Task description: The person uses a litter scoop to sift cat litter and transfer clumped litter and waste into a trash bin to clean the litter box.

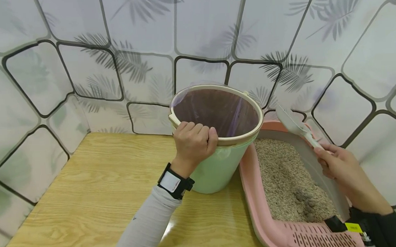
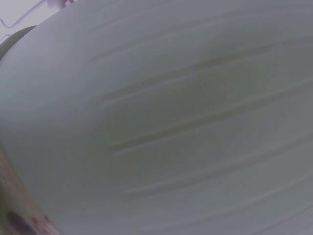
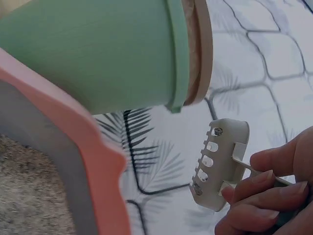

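Note:
My left hand (image 1: 193, 144) grips the near rim of a light green trash bin (image 1: 216, 170), which has a cream ring round its top and a thin purple bag (image 1: 204, 110) lining it. The bin's ribbed wall (image 2: 186, 117) fills the left wrist view. In my right hand (image 1: 347, 170) is the handle of a whitish slotted litter scoop (image 1: 291, 122), held up over the far right side of a pink litter box (image 1: 254, 198). From the right wrist, the scoop (image 3: 225, 164) shows its toothed edge, with the fingers wrapped about its handle.
Grainy litter (image 1: 279, 168) covers the box floor, with darker clumps (image 1: 305, 201) near the front. A slotted pink step (image 1: 319, 238) forms the box's near end. Patterned wall covering (image 1: 200, 27) rises behind the bin, and a wooden tabletop (image 1: 121, 182) lies under it.

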Demonstrator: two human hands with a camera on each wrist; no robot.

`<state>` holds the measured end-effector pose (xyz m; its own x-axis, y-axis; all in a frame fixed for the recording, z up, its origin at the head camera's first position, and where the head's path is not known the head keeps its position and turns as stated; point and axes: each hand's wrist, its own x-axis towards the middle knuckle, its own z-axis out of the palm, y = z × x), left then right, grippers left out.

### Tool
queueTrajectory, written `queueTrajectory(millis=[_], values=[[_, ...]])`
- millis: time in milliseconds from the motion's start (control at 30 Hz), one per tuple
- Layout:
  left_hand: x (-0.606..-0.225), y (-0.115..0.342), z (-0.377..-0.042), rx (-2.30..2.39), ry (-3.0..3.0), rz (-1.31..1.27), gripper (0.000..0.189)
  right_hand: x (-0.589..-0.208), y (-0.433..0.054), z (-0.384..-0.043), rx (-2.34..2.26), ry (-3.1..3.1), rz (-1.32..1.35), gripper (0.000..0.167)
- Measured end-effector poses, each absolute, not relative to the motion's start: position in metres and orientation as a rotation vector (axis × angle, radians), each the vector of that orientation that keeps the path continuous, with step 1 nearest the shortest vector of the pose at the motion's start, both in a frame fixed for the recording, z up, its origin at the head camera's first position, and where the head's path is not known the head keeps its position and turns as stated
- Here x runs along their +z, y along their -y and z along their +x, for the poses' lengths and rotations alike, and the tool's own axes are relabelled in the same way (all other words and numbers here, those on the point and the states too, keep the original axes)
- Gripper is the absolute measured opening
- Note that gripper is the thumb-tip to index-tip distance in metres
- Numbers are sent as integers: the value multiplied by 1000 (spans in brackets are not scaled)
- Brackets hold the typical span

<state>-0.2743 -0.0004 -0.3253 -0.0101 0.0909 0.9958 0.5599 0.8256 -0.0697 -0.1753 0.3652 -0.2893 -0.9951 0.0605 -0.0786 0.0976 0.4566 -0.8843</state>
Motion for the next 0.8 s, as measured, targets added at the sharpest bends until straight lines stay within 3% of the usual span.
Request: queueTrajectory(millis=[133,233,533,667,800], values=[[-327,1,-276,-389,1555,-536,46,-260,-337,-189,-1282,-2954,85,48],[-327,2,-276,-382,1556,-535,46,-243,-307,-201,-960,-3230,-51,52],[-329,2,-276,-375,1564,-533,45,-244,-239,-240,141,-3755,-952,28],[-331,3,-276,-371,1573,-533,45,-251,-229,-249,550,-3791,-1180,26],[-330,6,-276,-372,1574,-527,45,-255,-219,-255,663,-3848,-1308,25]])
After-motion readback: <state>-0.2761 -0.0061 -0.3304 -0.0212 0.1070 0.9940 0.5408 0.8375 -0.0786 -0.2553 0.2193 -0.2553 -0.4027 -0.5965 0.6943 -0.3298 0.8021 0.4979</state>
